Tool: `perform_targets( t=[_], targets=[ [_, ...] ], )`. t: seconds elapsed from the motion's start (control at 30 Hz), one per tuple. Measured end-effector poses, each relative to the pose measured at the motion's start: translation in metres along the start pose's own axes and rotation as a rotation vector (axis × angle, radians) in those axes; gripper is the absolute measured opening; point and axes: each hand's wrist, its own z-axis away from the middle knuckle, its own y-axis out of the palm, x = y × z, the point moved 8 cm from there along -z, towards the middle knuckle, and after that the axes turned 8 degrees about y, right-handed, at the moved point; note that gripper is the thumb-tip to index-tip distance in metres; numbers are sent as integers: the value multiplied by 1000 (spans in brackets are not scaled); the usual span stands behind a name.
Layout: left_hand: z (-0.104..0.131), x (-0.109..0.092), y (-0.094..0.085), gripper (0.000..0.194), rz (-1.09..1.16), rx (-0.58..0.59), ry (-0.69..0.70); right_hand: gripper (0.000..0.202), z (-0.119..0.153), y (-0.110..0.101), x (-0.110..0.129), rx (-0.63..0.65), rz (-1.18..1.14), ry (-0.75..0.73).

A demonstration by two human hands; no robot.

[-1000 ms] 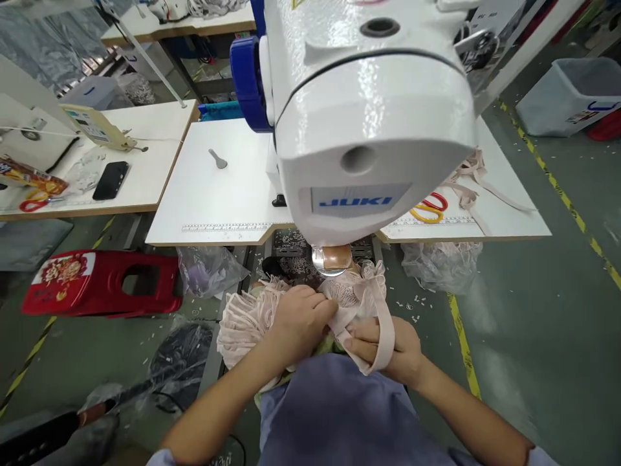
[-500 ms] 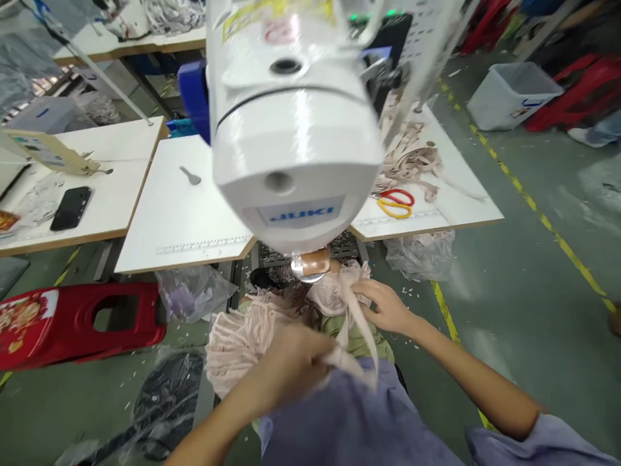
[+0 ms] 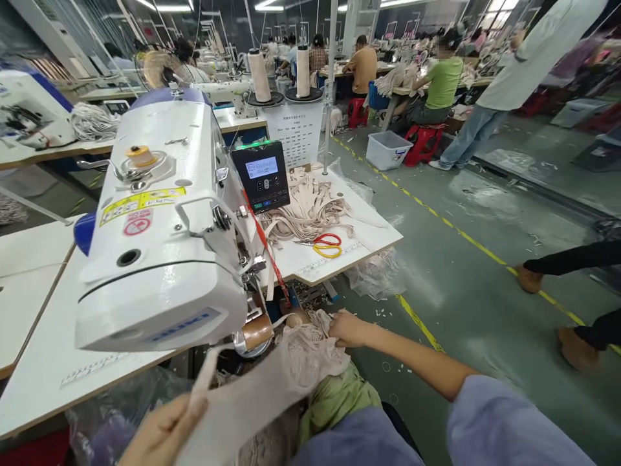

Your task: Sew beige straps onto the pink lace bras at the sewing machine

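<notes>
A beige lace bra stretches between my two hands, just below the needle end of a white sewing machine. My left hand, low at the left and partly blurred, is closed on the bra's smooth wing and a narrow strap. My right hand grips the lace cup at its far right edge, fingers bent into the fabric. The machine's round, copper-coloured part sits close to the cup. Green cloth lies over my lap under the bra.
On the right table leaf lie red-and-yellow scissors and a heap of beige straps. A lit control panel stands behind the machine. A person's legs are at the right, by the yellow floor line.
My view has swung up and to the right. My left hand has moved out to the left, drawing the bra's wing out; my right hand stays at the lace cup.
</notes>
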Motion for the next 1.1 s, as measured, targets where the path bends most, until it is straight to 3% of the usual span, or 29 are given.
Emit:
perform_targets(
  t=[0.1, 0.13, 0.17, 0.23, 0.3, 0.33, 0.37, 0.4, 0.43, 0.57, 0.67, 0.73, 0.8, 0.9, 0.97, 1.03, 1.1],
  targets=[
    [-20, 31, -6, 43, -317, -8, -334, 10, 20, -21, 17, -6, 64, -9],
    [-24, 27, -4, 40, -453, -80, -406, 11, 26, -29, 28, -15, 76, -26],
    [-33, 8, 6, 38, -495, -179, -307, 13, 32, -36, 41, -27, 76, -61],
    [-49, -34, 55, 46, -297, -180, -37, 15, 41, -51, 72, -53, 30, -178],
    [-57, -71, 117, 60, 50, 46, 151, 14, 44, -65, 97, -54, -80, -314],
    [-57, -82, 144, 53, 214, 179, 165, 13, 42, -70, 103, -36, -151, -373],
    [-56, -87, 162, 33, 333, 260, 145, 12, 37, -77, 104, -31, -214, -402],
    [-53, -90, 174, 23, 404, 330, 134, 12, 28, -85, 100, -63, -260, -397],
    [-51, -90, 180, 25, 453, 384, 122, 15, 15, -95, 92, -137, -278, -362],
    [-40, -85, 178, 37, 534, 458, 129, 41, -43, -145, 53, -621, -113, -140],
    [-37, -79, 169, 43, 554, 389, 95, 21, -79, -164, 49, -727, -51, -177],
    [-35, -76, 164, 49, 561, 355, 79, 14, -85, -170, 50, -741, -59, -207],
    [-33, -72, 158, 51, 569, 304, 70, 16, -68, -175, 52, -827, -134, -261],
    [-30, -69, 141, 43, 576, 156, 41, 18, -8, -184, 56, -1048, -424, -395],
    [-23, -76, 131, 36, 585, 116, 29, 19, 33, -185, 62, -1095, -586, -482],
    [-15, -92, 122, 32, 565, 123, 72, 18, 61, -184, 76, -1015, -639, -551],
    [-5, -112, 111, 29, 508, 115, 168, 16, 69, -175, 95, -765, -619, -579]
  ],
)
